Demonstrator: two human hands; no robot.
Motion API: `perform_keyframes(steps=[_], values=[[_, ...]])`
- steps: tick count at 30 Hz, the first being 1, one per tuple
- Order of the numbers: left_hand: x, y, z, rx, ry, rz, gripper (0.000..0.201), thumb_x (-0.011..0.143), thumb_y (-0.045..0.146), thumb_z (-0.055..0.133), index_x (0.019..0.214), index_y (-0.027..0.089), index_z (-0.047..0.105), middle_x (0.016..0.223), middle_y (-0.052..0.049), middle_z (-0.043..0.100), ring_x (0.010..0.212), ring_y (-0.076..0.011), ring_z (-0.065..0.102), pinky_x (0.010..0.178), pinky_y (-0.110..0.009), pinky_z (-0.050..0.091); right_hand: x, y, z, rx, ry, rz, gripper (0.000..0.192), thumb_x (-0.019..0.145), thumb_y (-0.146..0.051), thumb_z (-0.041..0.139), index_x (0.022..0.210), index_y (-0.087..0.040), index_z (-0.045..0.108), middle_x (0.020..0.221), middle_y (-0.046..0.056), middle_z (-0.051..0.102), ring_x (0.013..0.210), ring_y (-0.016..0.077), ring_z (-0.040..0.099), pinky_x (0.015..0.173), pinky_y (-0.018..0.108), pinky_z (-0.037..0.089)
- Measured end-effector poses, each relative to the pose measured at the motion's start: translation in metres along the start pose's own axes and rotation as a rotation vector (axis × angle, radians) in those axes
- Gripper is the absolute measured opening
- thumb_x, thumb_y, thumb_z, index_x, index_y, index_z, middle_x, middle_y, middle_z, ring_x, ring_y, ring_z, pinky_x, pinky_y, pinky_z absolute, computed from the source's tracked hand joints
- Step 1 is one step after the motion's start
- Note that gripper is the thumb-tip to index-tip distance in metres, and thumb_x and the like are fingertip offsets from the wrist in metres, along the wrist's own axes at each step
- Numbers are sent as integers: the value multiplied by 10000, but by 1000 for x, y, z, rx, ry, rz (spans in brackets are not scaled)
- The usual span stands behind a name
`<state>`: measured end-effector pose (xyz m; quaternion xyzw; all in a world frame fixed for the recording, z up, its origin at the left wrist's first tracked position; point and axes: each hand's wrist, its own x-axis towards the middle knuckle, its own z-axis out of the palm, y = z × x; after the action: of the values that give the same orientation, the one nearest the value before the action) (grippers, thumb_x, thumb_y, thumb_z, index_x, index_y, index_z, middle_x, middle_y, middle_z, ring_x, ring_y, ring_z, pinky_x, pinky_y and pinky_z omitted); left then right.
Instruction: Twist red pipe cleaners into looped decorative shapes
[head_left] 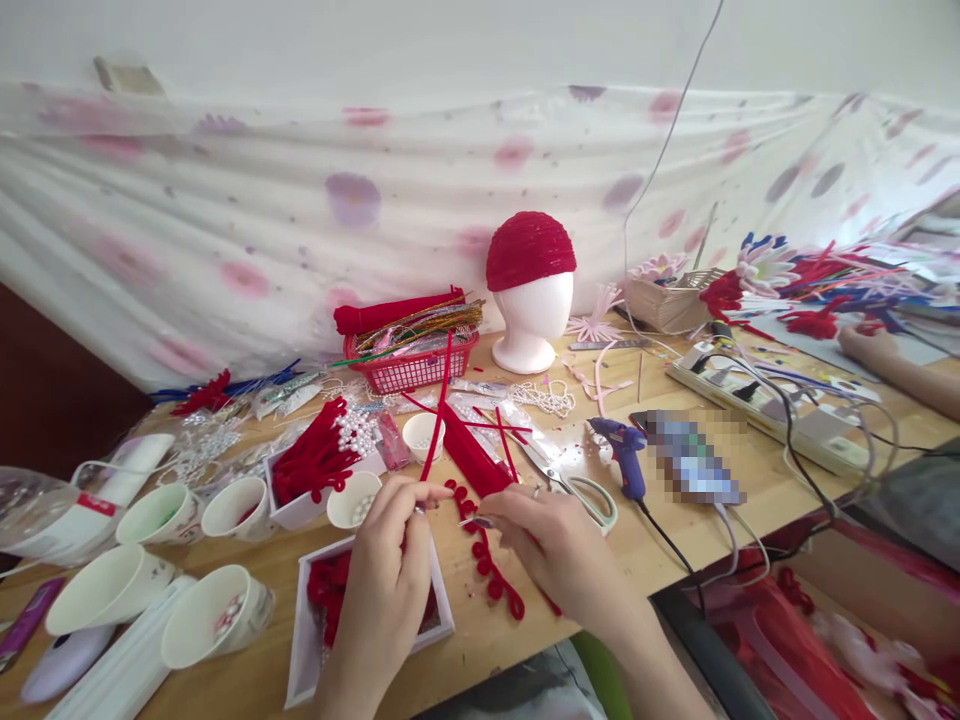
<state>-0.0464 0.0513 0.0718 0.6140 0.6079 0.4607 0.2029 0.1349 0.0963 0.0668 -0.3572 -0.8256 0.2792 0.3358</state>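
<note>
Both hands sit low at the table's (679, 545) near edge, wrists cut off by the frame bottom. Left hand (386, 580) is curled, thumb and forefinger pinched on a red stem (437, 420) that rises up and slightly right toward the basket (411, 368); where fingers meet it, the grip pt is partly hidden by the knuckles. Right hand (559, 545) is closed too, fingertips nipping something thin and pale at its tip, too small to tell what. A ring shows on one finger.

Between and below the hands lies a looped red trim (491, 570), running from near the fingertips down toward the table edge; its lower end slips under the right palm. Left hand covers much of a white tray (307, 640) w/ red bits inside, contents hard to make out.

Just behind: a red block (471, 460), scissors (581, 490) half hidden by the right hand, blue glue gun (626, 455). A blurred-out flat object (690, 460) lies right of the gun. Paper cups (217, 615) stand at left, some w/ beads. Foam head (531, 310) in red cap stands at back. Another person's forearm (900, 368) rests far right, hand out of view among the flowers.
</note>
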Motion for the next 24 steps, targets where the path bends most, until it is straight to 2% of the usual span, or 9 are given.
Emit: perform_keyframes(steps=[5,8,12,19,21,24], values=[[-7,7,-2,133,-208,138,232,992,188,366,851,212,549,870,-34,561,812,-196,593,728,-317,473,-4,-12,1,-188,-119,-76,258,957,-41,465,969,-186,679,774,19,668,646,124,595,598,220,379],[-12,4,-3,223,-236,184,272,1001,174,348,774,217,491,809,-22,539,738,-191,576,672,-320,459,-4,-13,0,-233,-134,-116,249,950,-35,475,962,-184,673,773,14,641,631,120,570,592,222,375],[-14,0,-8,307,-257,224,287,1004,173,348,749,222,469,768,-14,541,696,-195,579,636,-326,448,-3,-13,-2,-278,-131,-149,257,935,-33,469,962,-190,671,934,50,645,708,134,592,611,232,399],[-12,6,-15,342,-396,181,265,1001,160,340,845,223,545,874,-47,613,802,-220,641,702,-340,511,-1,-13,-3,-249,-194,-166,271,935,-29,460,983,-195,669,1136,78,642,805,141,646,693,245,489],[-12,5,-15,360,-391,192,263,995,148,337,850,225,542,882,-56,631,815,-228,655,711,-346,528,1,-14,-3,-267,-187,-156,272,934,-33,466,987,-198,675,1157,84,637,809,146,654,688,249,498],[-10,0,-15,402,-323,251,272,984,126,340,812,227,525,839,-58,644,772,-230,666,686,-345,543,5,-16,-1,-273,-181,-150,279,932,-32,473,986,-203,687,1143,83,647,814,151,666,682,246,504]])
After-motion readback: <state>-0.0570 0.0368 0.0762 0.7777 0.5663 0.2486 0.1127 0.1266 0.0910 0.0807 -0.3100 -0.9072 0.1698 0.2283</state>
